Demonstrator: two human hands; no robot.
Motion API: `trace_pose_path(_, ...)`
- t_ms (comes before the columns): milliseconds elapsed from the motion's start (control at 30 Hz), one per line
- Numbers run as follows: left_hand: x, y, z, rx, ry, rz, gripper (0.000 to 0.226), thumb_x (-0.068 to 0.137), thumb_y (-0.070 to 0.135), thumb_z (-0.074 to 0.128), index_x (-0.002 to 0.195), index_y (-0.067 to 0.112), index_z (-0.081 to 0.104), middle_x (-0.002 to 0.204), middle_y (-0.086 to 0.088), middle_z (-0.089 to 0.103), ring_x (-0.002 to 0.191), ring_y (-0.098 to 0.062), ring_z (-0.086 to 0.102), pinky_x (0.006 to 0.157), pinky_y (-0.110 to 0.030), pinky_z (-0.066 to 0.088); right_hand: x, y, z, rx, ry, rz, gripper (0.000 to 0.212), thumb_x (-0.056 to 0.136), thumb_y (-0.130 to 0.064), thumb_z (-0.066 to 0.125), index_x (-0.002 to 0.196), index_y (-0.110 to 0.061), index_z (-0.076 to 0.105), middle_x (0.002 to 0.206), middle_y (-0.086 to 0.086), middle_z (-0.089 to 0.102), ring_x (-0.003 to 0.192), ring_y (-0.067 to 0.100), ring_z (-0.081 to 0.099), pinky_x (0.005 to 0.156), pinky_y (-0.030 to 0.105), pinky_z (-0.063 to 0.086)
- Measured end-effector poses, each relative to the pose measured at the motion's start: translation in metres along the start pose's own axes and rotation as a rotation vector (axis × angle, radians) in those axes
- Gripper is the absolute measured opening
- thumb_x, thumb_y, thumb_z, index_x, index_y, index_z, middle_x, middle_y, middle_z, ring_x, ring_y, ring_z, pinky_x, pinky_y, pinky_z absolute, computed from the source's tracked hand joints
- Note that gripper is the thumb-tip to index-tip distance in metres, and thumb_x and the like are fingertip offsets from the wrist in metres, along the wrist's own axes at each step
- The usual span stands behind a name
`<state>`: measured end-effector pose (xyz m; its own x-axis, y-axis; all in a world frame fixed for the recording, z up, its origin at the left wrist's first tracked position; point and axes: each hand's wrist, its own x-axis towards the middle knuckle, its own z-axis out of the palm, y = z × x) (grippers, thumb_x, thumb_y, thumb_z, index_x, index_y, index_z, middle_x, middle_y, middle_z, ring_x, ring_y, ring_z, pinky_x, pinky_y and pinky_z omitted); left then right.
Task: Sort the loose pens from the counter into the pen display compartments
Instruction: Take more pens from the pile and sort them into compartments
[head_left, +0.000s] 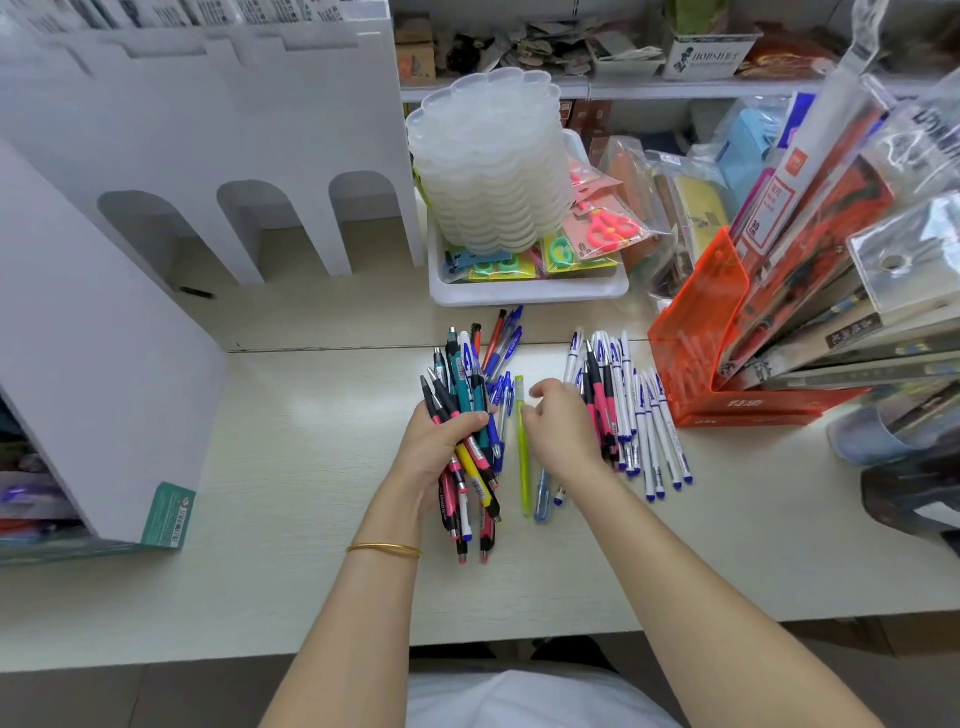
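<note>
Left hand (436, 441) grips pen bundle (465, 431); right hand (561, 426) hovers half-curled.

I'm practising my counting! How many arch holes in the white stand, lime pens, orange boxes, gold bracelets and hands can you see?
Arch holes in the white stand: 3
Lime pen: 1
Orange box: 1
Gold bracelet: 1
Hands: 2 (left hand gripping a pen bundle, right hand)
Total: 8

Loose pens (631, 410) — scattered on counter (311, 467)
</note>
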<state>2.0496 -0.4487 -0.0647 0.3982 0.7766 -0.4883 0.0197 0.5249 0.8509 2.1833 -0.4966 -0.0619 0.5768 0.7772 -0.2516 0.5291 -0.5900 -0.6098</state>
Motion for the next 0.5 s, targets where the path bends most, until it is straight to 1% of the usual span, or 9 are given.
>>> trace_pose_path(33, -0.002, 0.0, -0.002, -0.016, -0.024, 0.005, 0.02, 0.083, 0.0, 0.067, 0.098, 0.015, 0.064, 0.089, -0.007, 0.075, 0.081, -0.023, 0.071, 0.072, -0.038, 0.06, 0.001, -0.004, -0.002, -0.002, 0.042, -0.024, 0.029, 0.098, -0.018, 0.048, 0.124, -0.008, 0.055, 0.12, 0.009, 0.053, 0.092, 0.022, 0.06, 0.081, 0.037, 0.05)
trace_pose_path(100, -0.005, 0.002, -0.006, -0.028, -0.079, 0.017, 0.025, 0.084, 0.001, 0.066, 0.105, 0.015, 0.061, 0.092, -0.005, 0.075, 0.087, -0.023, 0.071, 0.074, -0.039, 0.059, 0.005, -0.017, -0.006, 0.141, 0.037, -0.069, 0.026, 0.099, -0.016, 0.045, 0.121, -0.008, 0.057, 0.114, 0.007, 0.057, 0.09, 0.019, 0.058, 0.076, 0.031, 0.047)
trace_pose_path(133, -0.006, 0.003, -0.009, -0.024, -0.104, 0.023, 0.027, 0.085, 0.001, 0.065, 0.107, 0.015, 0.059, 0.092, -0.004, 0.075, 0.086, -0.022, 0.071, 0.073, -0.037, 0.059, 0.007, -0.026, -0.008, 0.257, -0.004, -0.065, 0.024, 0.099, -0.017, 0.044, 0.116, -0.009, 0.059, 0.107, 0.006, 0.06, 0.087, 0.019, 0.058, 0.073, 0.03, 0.044)
trace_pose_path(200, -0.009, 0.005, -0.014, -0.011, -0.149, 0.028, 0.032, 0.085, 0.002, 0.067, 0.112, 0.014, 0.056, 0.095, -0.007, 0.073, 0.084, -0.021, 0.071, 0.068, -0.033, 0.059, 0.011, -0.043, -0.012, 0.471, -0.115, -0.004, 0.02, 0.1, -0.022, 0.042, 0.099, -0.013, 0.06, 0.088, 0.002, 0.061, 0.074, 0.018, 0.056, 0.063, 0.029, 0.043)
trace_pose_path(267, -0.011, 0.007, -0.02, -0.011, -0.186, 0.023, 0.044, 0.078, 0.009, 0.072, 0.118, 0.012, 0.054, 0.104, -0.013, 0.071, 0.088, -0.023, 0.071, 0.069, -0.033, 0.058, 0.017, -0.054, -0.011, 0.661, -0.243, 0.101, 0.026, 0.101, -0.028, 0.042, 0.088, -0.014, 0.059, 0.072, -0.002, 0.057, 0.06, 0.013, 0.049, 0.053, 0.026, 0.039)
trace_pose_path(333, -0.013, 0.008, -0.026, -0.038, -0.208, 0.001, 0.055, 0.071, 0.014, 0.072, 0.122, 0.01, 0.052, 0.108, -0.015, 0.071, 0.092, -0.025, 0.071, 0.07, -0.032, 0.058, 0.022, -0.058, -0.006, 0.786, -0.33, 0.154, 0.026, 0.1, -0.028, 0.048, 0.084, -0.011, 0.059, 0.068, 0.0, 0.054, 0.055, 0.012, 0.043, 0.047, 0.023, 0.034)
trace_pose_path(400, -0.014, 0.008, -0.033, -0.072, -0.217, -0.024, 0.055, 0.07, 0.014, 0.071, 0.122, 0.01, 0.053, 0.106, -0.014, 0.072, 0.091, -0.024, 0.071, 0.07, -0.031, 0.057, 0.028, -0.06, -0.002, 0.894, -0.288, 0.2, 0.021, 0.098, -0.022, 0.051, 0.082, -0.01, 0.059, 0.07, 0.003, 0.053, 0.052, 0.01, 0.041, 0.042, 0.02, 0.032)
trace_pose_path(467, -0.016, 0.007, -0.04, -0.086, -0.228, -0.059, 0.053, 0.071, 0.012, 0.073, 0.121, 0.009, 0.053, 0.104, -0.013, 0.072, 0.089, -0.022, 0.071, 0.07, -0.031, 0.057, 0.035, -0.06, -0.006, 1.019, -0.135, 0.302, 0.015, 0.097, -0.016, 0.052, 0.088, -0.007, 0.06, 0.071, 0.003, 0.054, 0.048, 0.007, 0.04, 0.041, 0.019, 0.034)
trace_pose_path(500, -0.018, 0.006, -0.044, -0.098, -0.218, -0.07, 0.052, 0.074, 0.01, 0.074, 0.121, 0.008, 0.053, 0.102, -0.012, 0.073, 0.086, -0.022, 0.072, 0.068, -0.03, 0.058, 0.039, -0.057, -0.007, 1.021, -0.065, 0.332, 0.015, 0.097, -0.015, 0.052, 0.089, -0.005, 0.06, 0.07, 0.004, 0.053, 0.046, 0.008, 0.04, 0.041, 0.019, 0.036)
